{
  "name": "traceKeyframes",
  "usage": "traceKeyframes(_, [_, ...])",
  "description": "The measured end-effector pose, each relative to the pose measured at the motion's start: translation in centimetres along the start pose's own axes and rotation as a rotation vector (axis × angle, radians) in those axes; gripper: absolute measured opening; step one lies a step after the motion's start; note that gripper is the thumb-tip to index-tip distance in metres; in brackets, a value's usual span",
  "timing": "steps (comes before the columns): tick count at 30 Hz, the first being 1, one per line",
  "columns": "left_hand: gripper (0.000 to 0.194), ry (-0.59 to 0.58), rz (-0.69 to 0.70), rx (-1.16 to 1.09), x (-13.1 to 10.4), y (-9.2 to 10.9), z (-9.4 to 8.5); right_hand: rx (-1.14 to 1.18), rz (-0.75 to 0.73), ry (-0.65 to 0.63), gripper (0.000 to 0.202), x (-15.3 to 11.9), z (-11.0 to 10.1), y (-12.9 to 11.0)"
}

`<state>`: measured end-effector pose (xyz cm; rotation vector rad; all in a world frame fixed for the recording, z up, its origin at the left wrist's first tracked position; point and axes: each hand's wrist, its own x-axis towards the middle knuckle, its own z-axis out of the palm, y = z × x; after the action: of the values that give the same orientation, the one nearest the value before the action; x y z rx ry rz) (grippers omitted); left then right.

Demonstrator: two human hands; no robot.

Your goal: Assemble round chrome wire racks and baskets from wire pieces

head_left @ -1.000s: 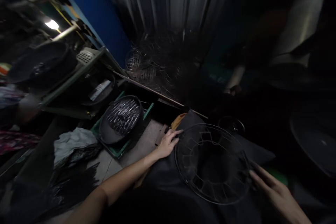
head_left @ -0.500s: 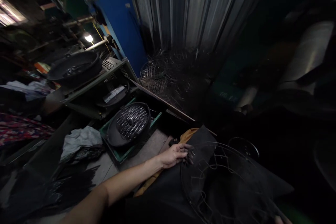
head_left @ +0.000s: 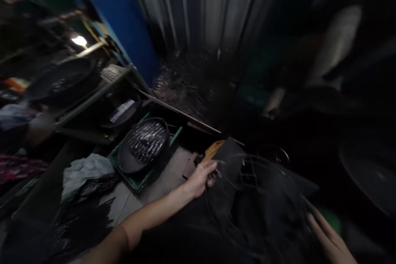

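A round wire frame (head_left: 253, 187) with bent wires inside its rim spans the lower middle, over dark cloth. My left hand (head_left: 201, 178) is at the frame's left rim, fingers closed in a pinch. Small shiny metal pieces show at its fingertips, blurred by motion. At the lower right, my right hand (head_left: 329, 237) lies against the frame's right edge, fingers along the rim and thumb hidden. Left of my left hand, a black basin (head_left: 130, 161) holds many short metal rods (head_left: 147, 139) and rests in a green crate (head_left: 139, 183).
A crumpled pale cloth (head_left: 88, 171) lies left of the crate. Behind it, a shelf (head_left: 93, 109) carries another dark basin (head_left: 62, 78). Tangled wire frames (head_left: 182, 84) are heaped by the corrugated metal wall (head_left: 201, 8). A blue panel (head_left: 120, 16) and a lit lamp (head_left: 79, 41) are further back.
The view has shifted, so surroundings sit further left. My right hand has come more fully into view at the frame's right edge. My left fingers have drawn closer together.
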<state>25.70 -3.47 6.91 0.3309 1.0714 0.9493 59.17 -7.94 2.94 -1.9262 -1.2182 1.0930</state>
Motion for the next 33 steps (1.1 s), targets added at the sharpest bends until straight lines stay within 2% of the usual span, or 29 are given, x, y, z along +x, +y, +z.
traceKeyframes(2, [0.042,0.048,0.033,0.040,-0.1,0.1,0.2,0.078,0.100,0.053,0.061,-0.5,0.5,-1.9])
traceKeyframes(6, [0.056,0.039,0.005,0.038,0.5,0.4,0.7,0.093,0.032,0.214,0.047,-1.4,1.3,-3.6])
traceKeyframes(10, [0.053,-0.025,-0.041,0.000,0.6,0.8,1.0,-0.066,-0.083,0.384,0.037,-3.0,1.8,-4.0])
traceKeyframes(13, [0.050,-0.056,-0.077,-0.024,0.7,1.0,0.9,-0.090,-0.099,0.429,0.036,-3.6,2.0,-4.1])
traceKeyframes(17, [0.051,-0.073,-0.113,-0.037,1.3,0.9,0.5,-0.023,-0.062,0.426,0.040,-3.6,2.3,-4.2])
traceKeyframes(22, [0.050,-0.079,-0.096,-0.018,1.6,0.6,0.1,0.011,0.022,0.334,0.040,-3.2,2.1,-4.0])
traceKeyframes(25, [0.049,-0.091,-0.103,-0.009,1.5,0.8,0.1,0.136,0.119,0.249,0.042,-2.5,1.5,-3.7])
traceKeyframes(29, [0.045,-0.115,-0.123,0.001,1.3,1.4,0.1,0.366,0.265,-0.013,0.055,-1.3,0.1,-3.0])
traceKeyframes(31, [0.042,-0.111,-0.104,0.001,1.2,1.4,0.1,0.443,0.294,-0.138,0.057,-0.9,-0.4,-2.7])
traceKeyframes(33, [0.039,-0.117,-0.087,-0.001,1.3,1.3,0.0,0.502,0.286,-0.208,0.058,-0.5,-0.7,-2.4])
